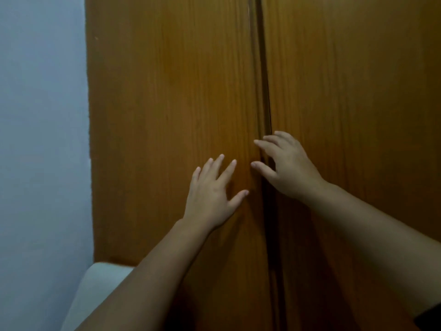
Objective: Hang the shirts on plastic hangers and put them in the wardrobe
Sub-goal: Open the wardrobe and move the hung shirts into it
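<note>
A brown wooden wardrobe fills the view, its left door [171, 96] and right door [353, 91] meeting at a dark vertical gap [266, 91]. My left hand [212, 194] lies flat against the left door with fingers spread and straight. My right hand [284, 163] is at the gap, fingers loosely bent over the edge of the right door, thumb pointing left. Neither hand holds anything. No shirt or hanger is in view.
A pale blue wall [43, 115] stands left of the wardrobe. A white rounded object [95, 287] sits at the lower left, below the wardrobe's left edge.
</note>
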`<action>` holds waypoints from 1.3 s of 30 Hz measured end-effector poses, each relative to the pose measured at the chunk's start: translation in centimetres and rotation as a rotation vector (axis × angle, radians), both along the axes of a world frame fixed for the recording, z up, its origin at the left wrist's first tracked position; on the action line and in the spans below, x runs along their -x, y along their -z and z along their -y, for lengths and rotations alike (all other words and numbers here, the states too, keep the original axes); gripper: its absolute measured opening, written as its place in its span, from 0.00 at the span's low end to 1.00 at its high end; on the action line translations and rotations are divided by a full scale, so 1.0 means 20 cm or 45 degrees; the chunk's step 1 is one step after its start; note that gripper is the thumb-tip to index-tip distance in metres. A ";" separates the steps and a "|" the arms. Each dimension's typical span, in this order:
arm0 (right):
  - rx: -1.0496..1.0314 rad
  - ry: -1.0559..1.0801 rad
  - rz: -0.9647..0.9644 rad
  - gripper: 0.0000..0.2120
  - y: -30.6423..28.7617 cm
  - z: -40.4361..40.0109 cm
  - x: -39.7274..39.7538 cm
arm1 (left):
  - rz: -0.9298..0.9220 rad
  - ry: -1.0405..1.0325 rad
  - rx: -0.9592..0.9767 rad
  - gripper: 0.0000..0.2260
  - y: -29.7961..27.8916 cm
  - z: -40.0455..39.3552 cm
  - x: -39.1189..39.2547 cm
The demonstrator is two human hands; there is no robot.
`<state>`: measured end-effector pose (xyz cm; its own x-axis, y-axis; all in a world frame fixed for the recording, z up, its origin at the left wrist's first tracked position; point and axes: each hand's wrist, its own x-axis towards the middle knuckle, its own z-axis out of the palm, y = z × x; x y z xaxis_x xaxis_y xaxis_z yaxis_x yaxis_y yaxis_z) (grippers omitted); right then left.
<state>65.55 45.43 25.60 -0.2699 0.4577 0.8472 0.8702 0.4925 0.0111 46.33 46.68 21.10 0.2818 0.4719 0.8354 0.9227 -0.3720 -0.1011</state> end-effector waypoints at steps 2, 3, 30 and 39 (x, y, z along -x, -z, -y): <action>-0.183 0.060 0.083 0.25 -0.14 -0.10 0.00 | 0.013 0.084 -0.089 0.33 -0.14 -0.15 -0.03; -0.277 0.087 0.106 0.25 -0.22 -0.15 0.00 | 0.027 0.131 -0.135 0.34 -0.20 -0.20 -0.05; -0.524 0.505 0.636 0.27 -1.42 -0.22 -0.02 | 0.027 0.180 -0.040 0.49 -1.28 -0.34 -0.17; -0.733 0.419 0.906 0.28 -1.52 -0.25 -0.05 | 0.081 0.188 -0.130 0.52 -1.26 -0.37 -0.18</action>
